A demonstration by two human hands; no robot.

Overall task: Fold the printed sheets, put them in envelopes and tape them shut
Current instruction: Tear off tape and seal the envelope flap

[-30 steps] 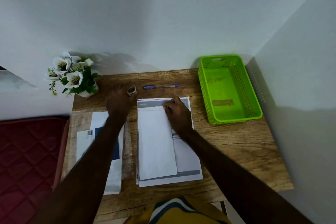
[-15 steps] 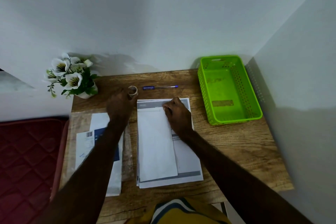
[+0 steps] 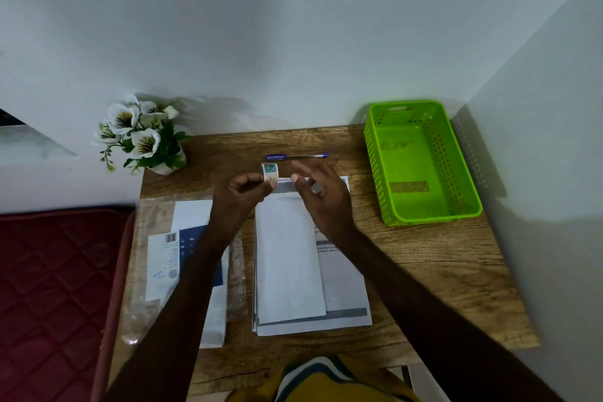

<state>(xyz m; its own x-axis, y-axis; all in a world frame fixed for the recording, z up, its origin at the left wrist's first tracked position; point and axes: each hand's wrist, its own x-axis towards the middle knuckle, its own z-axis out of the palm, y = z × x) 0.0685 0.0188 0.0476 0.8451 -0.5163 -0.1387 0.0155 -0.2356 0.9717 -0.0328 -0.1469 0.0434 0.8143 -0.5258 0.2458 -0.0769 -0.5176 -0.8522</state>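
A white envelope lies lengthwise on a stack of printed sheets in the middle of the wooden table. My left hand holds a small roll of tape up above the far end of the envelope. My right hand hovers just right of the roll, fingers apart, fingertips near the tape; whether it pinches a tape end I cannot tell. A pack of envelopes in clear wrap lies at the left, partly under my left forearm.
A blue pen lies just beyond the hands. An empty green plastic basket stands at the back right. A pot of white flowers sits at the back left corner. A red cushioned surface adjoins the table's left edge.
My left hand has picked the tape roll up off the table and brought it rightward over the envelope. My right hand has lifted off the envelope's far end toward the roll.
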